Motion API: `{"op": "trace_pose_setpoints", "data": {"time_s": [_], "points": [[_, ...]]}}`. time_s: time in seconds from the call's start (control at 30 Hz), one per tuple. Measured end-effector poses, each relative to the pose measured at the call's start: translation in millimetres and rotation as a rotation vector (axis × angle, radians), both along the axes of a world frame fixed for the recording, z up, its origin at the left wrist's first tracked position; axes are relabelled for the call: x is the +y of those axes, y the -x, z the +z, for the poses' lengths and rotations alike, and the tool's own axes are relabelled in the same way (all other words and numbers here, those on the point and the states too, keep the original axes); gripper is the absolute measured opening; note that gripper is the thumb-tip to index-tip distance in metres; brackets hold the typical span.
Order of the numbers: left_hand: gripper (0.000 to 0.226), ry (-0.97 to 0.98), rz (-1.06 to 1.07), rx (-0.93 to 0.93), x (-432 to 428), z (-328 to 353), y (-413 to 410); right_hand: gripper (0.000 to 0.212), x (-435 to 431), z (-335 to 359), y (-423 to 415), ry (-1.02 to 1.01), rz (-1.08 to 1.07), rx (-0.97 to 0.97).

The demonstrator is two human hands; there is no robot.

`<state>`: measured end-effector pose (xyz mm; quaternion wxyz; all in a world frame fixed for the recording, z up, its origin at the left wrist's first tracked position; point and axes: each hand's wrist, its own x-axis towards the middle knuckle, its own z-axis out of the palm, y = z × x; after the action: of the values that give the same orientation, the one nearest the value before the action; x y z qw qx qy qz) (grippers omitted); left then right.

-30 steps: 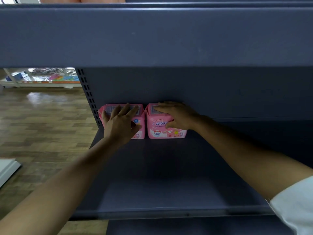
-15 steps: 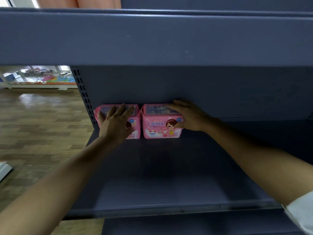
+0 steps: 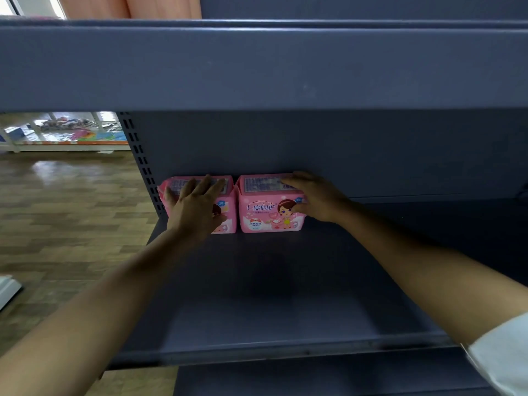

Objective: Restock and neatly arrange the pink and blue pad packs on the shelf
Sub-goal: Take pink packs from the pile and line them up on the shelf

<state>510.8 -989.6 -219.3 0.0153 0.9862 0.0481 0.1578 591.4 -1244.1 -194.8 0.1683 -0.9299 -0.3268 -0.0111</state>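
Note:
Two pink pad packs stand side by side at the back left of the dark grey shelf (image 3: 271, 295), against its back wall. My left hand (image 3: 197, 210) lies over the left pink pack (image 3: 230, 208), its fingers spread flat across the pack's front and top. My right hand (image 3: 317, 198) holds the right end of the right pink pack (image 3: 265, 212), fingers along the top and thumb on the front face. The two packs almost touch. No blue pack is in view.
The shelf board above (image 3: 257, 67) overhangs low. A slotted upright post (image 3: 137, 161) ends the shelf at the left, with wooden floor (image 3: 65, 210) beyond. The shelf surface right of and in front of the packs is bare. A lower shelf (image 3: 314, 378) shows below.
My right hand has slid from the top front of the right pack to its right end. My left hand has stayed on the left pack.

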Motion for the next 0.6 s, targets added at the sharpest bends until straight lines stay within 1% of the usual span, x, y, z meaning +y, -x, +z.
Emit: {"op": "trace_pose_setpoints", "data": {"time_s": [0.4, 0.6], "points": [[0.078, -0.011, 0.004, 0.010, -0.4, -0.7, -0.2, 0.073, 1.5, -0.7, 0.3, 0.002, -0.011, 0.000], [0.080, -0.030, 0.010, 0.013, -0.7, -0.5, 0.3, 0.092, -4.2, 2.1, 5.7, -0.047, -0.116, 0.051]]}}
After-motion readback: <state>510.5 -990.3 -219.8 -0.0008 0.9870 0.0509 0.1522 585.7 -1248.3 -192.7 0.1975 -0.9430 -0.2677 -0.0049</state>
